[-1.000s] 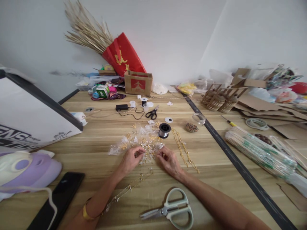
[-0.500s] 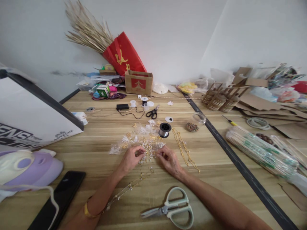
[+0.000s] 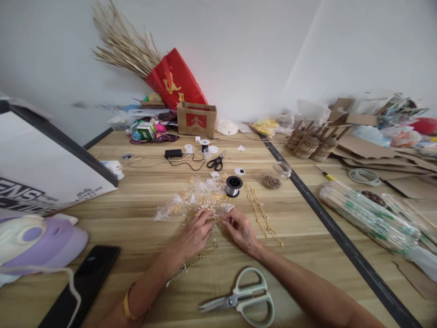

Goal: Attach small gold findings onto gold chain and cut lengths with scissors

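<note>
My left hand (image 3: 197, 231) lies palm down over the near part of a pile of small gold and clear beads (image 3: 208, 200), its fingers stretched out toward the right hand. Thumb and forefinger of my right hand (image 3: 241, 230) are pinched together at the pile's right edge; whatever sits between them is too small to make out. A gold bead chain (image 3: 193, 263) runs partly hidden beneath my left wrist and forearm. Two gold chains (image 3: 259, 209) lie to the right of my right hand. Beyond it stands a spool of thin wire (image 3: 233, 187).
Large pale-handled scissors (image 3: 251, 296) lie between my forearms. Black scissors (image 3: 216, 160) and a dish of brown beads (image 3: 272, 181) are farther back. A black phone (image 3: 82, 284) and a white box (image 3: 48, 168) stand at left; wrapped sticks (image 3: 368, 214) lie at right.
My left hand has moved right and turned palm down, its fingers stretching from a curled pinch over the beads and covering more of the chain. My right hand stays pinched in nearly the same place.
</note>
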Tool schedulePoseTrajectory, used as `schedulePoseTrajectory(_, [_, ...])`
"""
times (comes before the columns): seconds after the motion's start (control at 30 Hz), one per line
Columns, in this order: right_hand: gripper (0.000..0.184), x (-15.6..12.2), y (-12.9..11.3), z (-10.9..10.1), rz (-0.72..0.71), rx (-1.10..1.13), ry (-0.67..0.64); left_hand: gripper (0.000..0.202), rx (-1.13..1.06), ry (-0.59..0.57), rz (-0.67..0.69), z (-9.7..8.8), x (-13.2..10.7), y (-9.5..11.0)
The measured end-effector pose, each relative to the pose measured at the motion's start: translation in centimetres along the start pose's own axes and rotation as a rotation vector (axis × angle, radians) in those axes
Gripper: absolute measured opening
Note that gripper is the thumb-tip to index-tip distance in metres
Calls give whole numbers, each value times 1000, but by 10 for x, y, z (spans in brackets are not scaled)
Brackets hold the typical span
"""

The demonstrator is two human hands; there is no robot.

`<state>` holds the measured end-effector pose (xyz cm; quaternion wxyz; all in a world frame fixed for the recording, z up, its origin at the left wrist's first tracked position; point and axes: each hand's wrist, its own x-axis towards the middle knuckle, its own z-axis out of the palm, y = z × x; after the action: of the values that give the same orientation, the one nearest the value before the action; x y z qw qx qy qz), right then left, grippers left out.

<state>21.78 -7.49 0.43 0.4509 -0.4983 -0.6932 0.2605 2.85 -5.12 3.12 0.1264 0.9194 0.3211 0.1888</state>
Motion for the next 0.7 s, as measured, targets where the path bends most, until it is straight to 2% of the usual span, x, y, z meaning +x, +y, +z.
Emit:
schedulePoseTrajectory(0.1, [10,0,1,1,1,0,6,32,20,-7,32,-2,0,1])
schedulePoseTrajectory(0.2, [10,-1,2,1,7,1,9,23,13,-11,41,-4,0,2])
schedulePoseTrajectory(0.47, [9,0,1,0,-3,-10,0,19,-53,5,-5,-2,2,0])
schedulePoseTrajectory(0.7, [8,0,0,-1,-9,-28,-5,37,-35,-54,68,-2,1,3])
